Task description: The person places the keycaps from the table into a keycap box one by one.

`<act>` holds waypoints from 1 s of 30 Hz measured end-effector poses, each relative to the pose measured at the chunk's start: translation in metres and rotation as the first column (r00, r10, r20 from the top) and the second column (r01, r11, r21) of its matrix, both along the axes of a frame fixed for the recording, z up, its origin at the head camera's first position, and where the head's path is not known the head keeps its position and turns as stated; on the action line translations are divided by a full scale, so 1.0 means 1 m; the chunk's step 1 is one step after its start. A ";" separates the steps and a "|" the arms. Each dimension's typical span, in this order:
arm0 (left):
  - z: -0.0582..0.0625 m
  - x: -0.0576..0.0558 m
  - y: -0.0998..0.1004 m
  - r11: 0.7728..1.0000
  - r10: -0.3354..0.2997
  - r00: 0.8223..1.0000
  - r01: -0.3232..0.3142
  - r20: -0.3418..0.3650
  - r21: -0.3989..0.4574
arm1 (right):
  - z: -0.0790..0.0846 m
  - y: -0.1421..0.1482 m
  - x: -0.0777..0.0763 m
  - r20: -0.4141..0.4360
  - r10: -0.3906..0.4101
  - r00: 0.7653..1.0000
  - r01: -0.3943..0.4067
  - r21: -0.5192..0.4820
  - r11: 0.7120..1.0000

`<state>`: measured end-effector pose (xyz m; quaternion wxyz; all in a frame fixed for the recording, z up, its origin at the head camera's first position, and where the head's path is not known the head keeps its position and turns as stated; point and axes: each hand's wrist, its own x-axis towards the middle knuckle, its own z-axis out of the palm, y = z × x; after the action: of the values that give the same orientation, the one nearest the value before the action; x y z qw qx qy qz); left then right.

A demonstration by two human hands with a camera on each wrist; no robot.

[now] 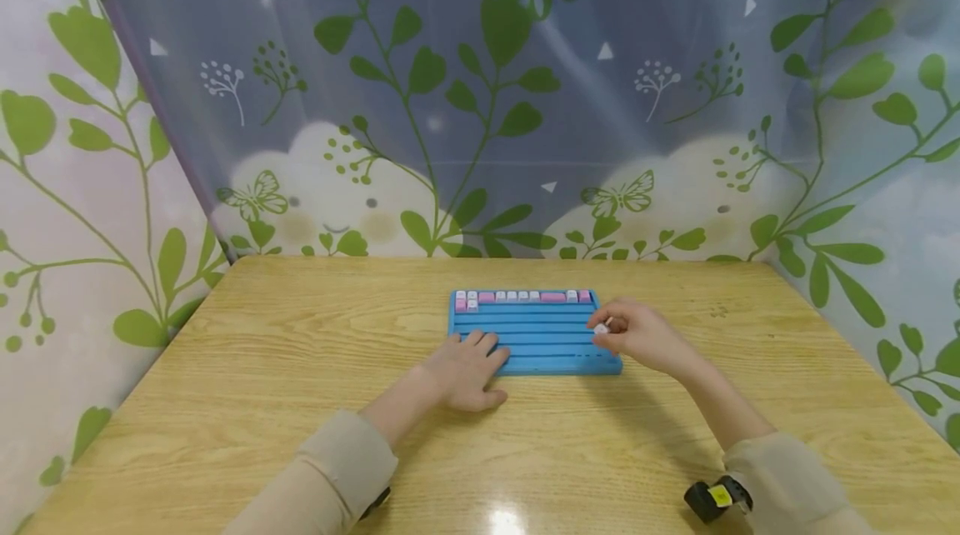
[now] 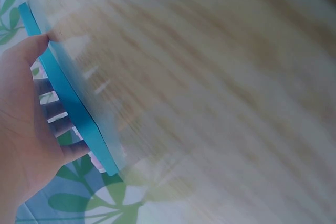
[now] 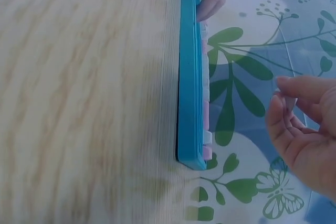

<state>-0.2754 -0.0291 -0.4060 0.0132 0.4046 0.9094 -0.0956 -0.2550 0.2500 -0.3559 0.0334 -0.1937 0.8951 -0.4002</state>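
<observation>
A blue ridged tray (image 1: 551, 337) lies on the table, with white and pink keycaps (image 1: 512, 297) lined up along its far row and a few more at the left of the row below. My left hand (image 1: 467, 374) rests with spread fingers on the tray's front left part. In the left wrist view its thumb touches the tray's blue side (image 2: 79, 106). Above the tray's right edge, my right hand (image 1: 643, 341) pinches a small white keycap (image 1: 601, 330) between thumb and fingers. In the right wrist view most of this keycap (image 3: 290, 103) is hidden by the fingers.
The wooden table (image 1: 315, 306) extends around the tray on all sides. Behind it hangs a curtain (image 1: 442, 135) printed with leaves and butterflies. A black wrist device (image 1: 708, 502) sits by the right sleeve.
</observation>
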 end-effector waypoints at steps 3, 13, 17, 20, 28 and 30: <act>0.002 0.000 0.001 1.000 0.004 1.000 -0.004 0.001 -0.003 | -0.002 -0.004 -0.004 -0.066 0.001 0.998 0.002 0.046 0.999; 0.004 0.001 0.001 1.000 0.013 1.000 -0.013 0.012 -0.007 | -0.005 -0.019 -0.016 -0.127 -0.003 0.992 0.015 0.088 0.996; 0.004 0.000 0.001 1.000 0.015 1.000 -0.015 0.019 -0.006 | -0.006 -0.026 -0.021 -0.132 -0.015 0.991 0.029 0.105 0.994; 0.004 0.000 0.000 1.000 0.019 1.000 -0.019 0.022 0.001 | -0.006 -0.033 -0.026 -0.130 -0.025 0.991 0.036 0.088 0.995; 0.004 0.001 0.000 1.000 0.024 0.999 -0.025 0.046 0.006 | -0.008 -0.051 -0.038 -0.096 -0.019 0.995 0.022 0.024 0.999; 0.004 0.001 0.000 1.000 0.026 0.999 -0.026 0.046 0.008 | -0.009 -0.056 -0.041 -0.100 -0.021 0.995 0.024 0.031 0.999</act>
<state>-0.2739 -0.0288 -0.4019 0.0334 0.3948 0.9145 -0.0823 -0.2964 0.1944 -0.3645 -0.0127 -0.2028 0.9040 -0.3761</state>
